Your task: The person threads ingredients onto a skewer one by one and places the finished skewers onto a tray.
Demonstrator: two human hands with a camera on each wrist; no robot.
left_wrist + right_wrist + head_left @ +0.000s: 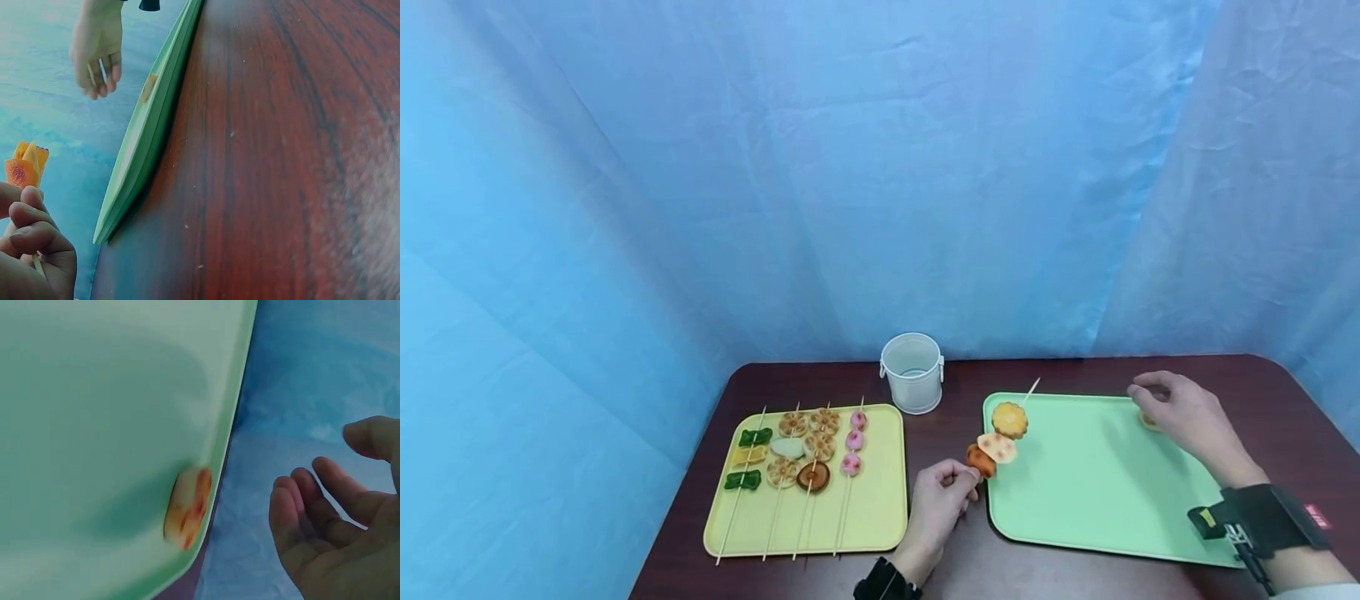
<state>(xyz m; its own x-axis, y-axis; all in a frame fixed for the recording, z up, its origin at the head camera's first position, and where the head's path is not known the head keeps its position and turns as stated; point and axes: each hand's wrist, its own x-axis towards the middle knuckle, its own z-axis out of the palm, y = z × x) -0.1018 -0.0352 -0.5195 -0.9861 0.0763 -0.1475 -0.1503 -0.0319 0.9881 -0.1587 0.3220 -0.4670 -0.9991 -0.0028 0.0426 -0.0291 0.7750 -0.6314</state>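
My left hand point(938, 504) pinches a skewer point(1034, 387) at its lower end, between the two trays. Threaded on it are a brown piece point(979, 461), a pale spotted slice point(997, 448) and a yellow scalloped round point(1010, 420) near the pointed tip. The skewer tilts up to the right over the green tray's left edge. Above the far right of that green tray point(1075, 500) hovers my right hand point(1183, 421), its fingers loosely bent and holding nothing. Beneath it, a pale toy food piece with browned marks point(189, 506) lies in the tray corner, apart from the fingers.
On the left, a yellow tray point(880, 525) bears several loaded skewers with green, yellow, brown and pink pieces. A white bucket point(913, 375) stands at the back between the trays. Blue cloth point(880, 183) hangs behind the dark wooden table point(955, 575).
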